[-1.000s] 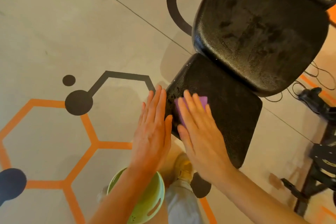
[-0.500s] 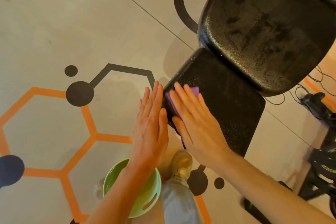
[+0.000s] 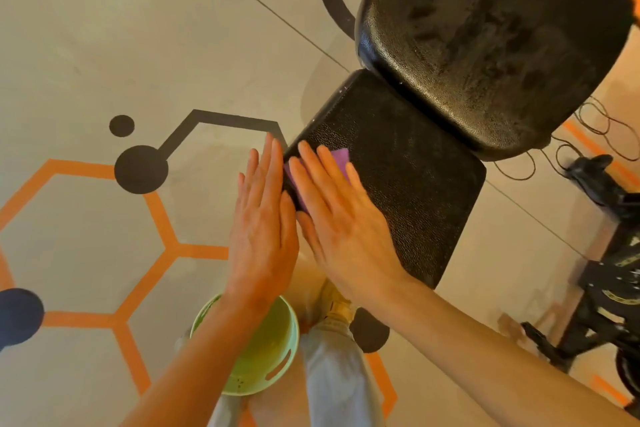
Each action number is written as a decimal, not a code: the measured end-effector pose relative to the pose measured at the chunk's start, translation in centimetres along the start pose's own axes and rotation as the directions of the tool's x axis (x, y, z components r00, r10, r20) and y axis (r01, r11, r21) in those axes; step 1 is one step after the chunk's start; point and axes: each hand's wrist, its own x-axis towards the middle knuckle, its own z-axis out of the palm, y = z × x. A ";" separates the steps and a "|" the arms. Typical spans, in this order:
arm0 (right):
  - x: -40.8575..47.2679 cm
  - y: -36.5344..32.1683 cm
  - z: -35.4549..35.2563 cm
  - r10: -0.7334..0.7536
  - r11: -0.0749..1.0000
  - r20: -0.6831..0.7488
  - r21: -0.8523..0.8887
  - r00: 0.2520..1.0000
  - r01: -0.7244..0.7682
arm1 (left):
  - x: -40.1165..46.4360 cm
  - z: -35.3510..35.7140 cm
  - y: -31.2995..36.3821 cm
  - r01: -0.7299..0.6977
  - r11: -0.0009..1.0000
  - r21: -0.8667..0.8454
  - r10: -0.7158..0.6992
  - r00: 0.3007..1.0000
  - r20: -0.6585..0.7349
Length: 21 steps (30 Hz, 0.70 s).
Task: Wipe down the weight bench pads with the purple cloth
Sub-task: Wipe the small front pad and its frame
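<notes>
Purple cloth [image 3: 341, 159]: mostly hidden under flat right hand [image 3: 341, 229] on seat pad [image 3: 408, 184].
Left hand [image 3: 263, 218]: flat, fingers straight, beside pad edge; contact unclear.

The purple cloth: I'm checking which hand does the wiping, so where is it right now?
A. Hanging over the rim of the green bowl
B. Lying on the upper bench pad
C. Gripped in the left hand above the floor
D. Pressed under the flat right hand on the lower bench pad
D: the purple cloth shows between and beyond the straight fingers of the right hand, at the near corner of the lower bench pad.
</notes>
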 end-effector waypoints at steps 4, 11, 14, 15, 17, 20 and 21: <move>-9.3 5.2 -0.3 0.005 0.991 0.129 -0.131 0.992 0.012 | 0.0 -0.5 0.5 -0.005 0.992 0.127 0.005 1.000 0.001; -6.6 3.7 -0.2 0.202 0.979 0.022 0.010 0.979 -0.203 | 1.1 0.4 1.7 -0.113 0.958 0.264 0.119 0.993 -0.007; -4.3 3.2 -0.2 0.180 0.979 -0.019 0.102 0.983 -0.177 | 1.3 0.9 1.8 -0.113 0.955 0.275 0.120 0.993 -0.007; -5.2 3.4 -0.2 0.162 0.982 0.005 0.096 0.987 -0.161 | 1.2 1.0 1.8 -0.111 0.953 0.281 0.120 0.993 -0.013; -8.0 3.9 -0.2 0.138 0.988 0.055 0.057 0.989 -0.141 | 1.2 1.1 1.9 -0.109 0.951 0.289 0.123 0.992 -0.030; -8.3 7.0 0.0 0.174 0.978 0.061 0.106 0.983 -0.180 | 1.1 1.1 1.9 -0.103 0.950 0.294 0.117 0.993 -0.030; -6.5 8.6 0.0 0.256 0.956 0.030 0.142 0.966 -0.257 | 1.1 1.1 1.9 -0.102 0.950 0.294 0.115 0.993 -0.027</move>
